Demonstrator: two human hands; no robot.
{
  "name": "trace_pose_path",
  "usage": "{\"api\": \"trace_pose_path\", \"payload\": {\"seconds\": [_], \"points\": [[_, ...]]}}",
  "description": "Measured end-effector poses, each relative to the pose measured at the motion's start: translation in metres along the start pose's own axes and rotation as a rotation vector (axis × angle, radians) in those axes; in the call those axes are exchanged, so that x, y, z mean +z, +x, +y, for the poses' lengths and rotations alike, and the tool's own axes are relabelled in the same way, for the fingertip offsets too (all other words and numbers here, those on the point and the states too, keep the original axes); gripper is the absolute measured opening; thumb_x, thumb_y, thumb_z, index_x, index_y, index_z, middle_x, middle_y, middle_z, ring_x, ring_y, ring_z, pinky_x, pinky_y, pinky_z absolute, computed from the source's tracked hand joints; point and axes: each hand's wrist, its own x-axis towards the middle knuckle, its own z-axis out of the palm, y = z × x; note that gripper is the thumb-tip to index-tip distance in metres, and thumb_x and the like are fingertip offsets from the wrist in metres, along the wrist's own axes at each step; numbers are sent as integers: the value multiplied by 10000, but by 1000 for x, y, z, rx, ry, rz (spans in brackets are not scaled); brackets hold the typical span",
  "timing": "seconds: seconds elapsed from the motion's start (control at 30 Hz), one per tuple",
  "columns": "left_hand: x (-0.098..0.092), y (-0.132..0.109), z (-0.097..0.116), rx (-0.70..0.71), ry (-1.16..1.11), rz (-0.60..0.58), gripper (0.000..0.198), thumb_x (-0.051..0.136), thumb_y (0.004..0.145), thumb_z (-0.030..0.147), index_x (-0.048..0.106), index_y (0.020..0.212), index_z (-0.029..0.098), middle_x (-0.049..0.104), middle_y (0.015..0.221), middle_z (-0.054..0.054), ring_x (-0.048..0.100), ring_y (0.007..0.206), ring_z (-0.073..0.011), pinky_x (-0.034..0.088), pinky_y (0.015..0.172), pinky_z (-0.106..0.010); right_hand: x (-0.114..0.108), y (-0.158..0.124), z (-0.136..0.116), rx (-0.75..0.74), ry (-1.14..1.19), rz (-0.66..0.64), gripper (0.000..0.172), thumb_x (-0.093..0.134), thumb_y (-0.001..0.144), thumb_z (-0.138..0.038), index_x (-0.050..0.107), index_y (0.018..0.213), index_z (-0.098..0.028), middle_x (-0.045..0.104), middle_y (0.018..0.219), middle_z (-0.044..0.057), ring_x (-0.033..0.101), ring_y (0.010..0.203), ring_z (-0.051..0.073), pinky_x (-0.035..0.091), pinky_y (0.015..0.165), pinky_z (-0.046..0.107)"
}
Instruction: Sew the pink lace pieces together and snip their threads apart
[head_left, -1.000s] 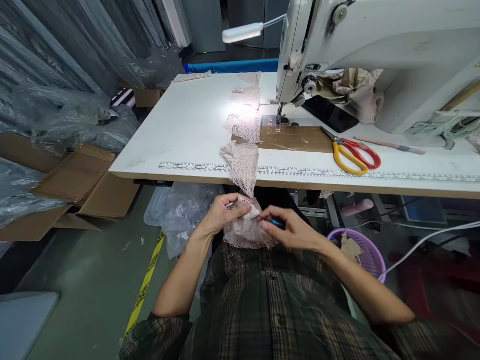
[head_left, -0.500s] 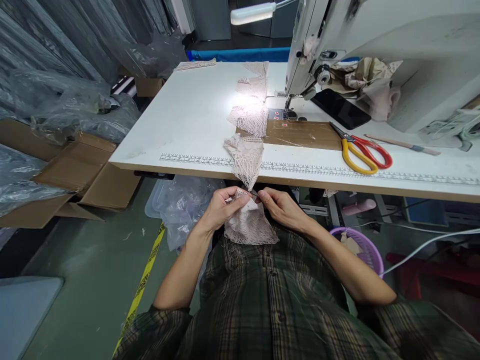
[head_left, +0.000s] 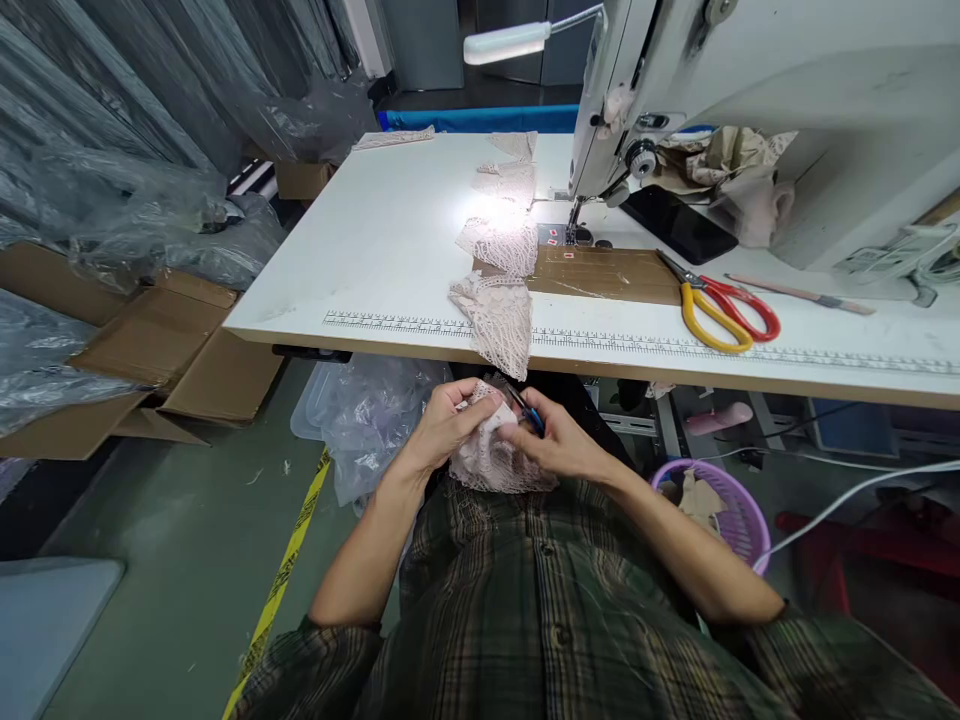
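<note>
A pale pink lace piece (head_left: 501,465) lies over my lap, its upper edge pinched by my left hand (head_left: 444,425). My right hand (head_left: 559,435) is closed round small blue-handled thread snips (head_left: 531,415), with the blades pointing up and left at the top of that piece. Right above the blades, another lace piece (head_left: 499,320) hangs over the table's front edge. It leads to a row of lace pieces (head_left: 495,240) running back across the table beside the needle. Whether the lap piece still joins the hanging one is hard to make out behind my fingers.
The sewing machine (head_left: 626,130) stands at right on the white table (head_left: 360,250). Yellow-and-red scissors (head_left: 720,305), a black phone (head_left: 679,222) and a thin stick (head_left: 799,293) lie near it. A purple basket (head_left: 739,510) is below; cardboard boxes (head_left: 142,340) stand at left.
The blue-handled snips now show in my right hand, which has turned inward over the lace. The hanging lace's lower tip has shifted slightly right, and the view has tilted a little.
</note>
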Motion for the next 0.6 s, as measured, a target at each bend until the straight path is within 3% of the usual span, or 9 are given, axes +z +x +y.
{"api": "trace_pose_path", "payload": {"seconds": [0.13,0.27,0.33,0.43,0.5,0.6], "points": [[-3,3,-18,66,225,16,317,699,776,457,720,858,152,682,728,-28,609,663,-152,474,617,-239,-1,-16,13,48,-122,-78,334,632,844,-471,427,792,-213,428,675,-60,377,561,86,316,523,221],[-2,12,-30,236,452,21,383,748,733,447,734,1015,188,710,996,-80,644,902,-206,497,804,-296,-15,-22,14,63,-431,64,268,615,845,-435,468,822,-213,517,657,-54,369,478,81,274,510,242],[2,15,-25,241,384,-17,447,753,727,490,722,1044,176,708,985,-93,637,853,-190,495,781,-294,-23,-21,9,48,-474,140,243,590,859,-429,484,820,-213,544,647,-46,393,470,89,283,511,245],[13,22,-8,169,136,-64,484,640,795,610,720,817,133,697,811,-82,548,605,-109,444,603,-239,-31,-15,-2,-19,-375,233,239,556,886,-422,511,793,-206,610,668,-9,481,543,112,358,543,243],[22,25,3,137,-2,-23,517,630,791,629,679,678,126,668,718,-59,449,503,-64,373,515,-215,-33,-11,-10,-48,-274,278,273,543,899,-447,554,803,-192,659,724,23,499,568,114,394,549,244],[32,24,8,97,-43,45,450,732,709,572,675,650,130,584,557,-1,392,456,-58,302,456,-206,-31,-6,-20,-18,-104,310,368,540,887,-526,624,878,-168,680,760,38,459,489,93,390,472,239]]}}
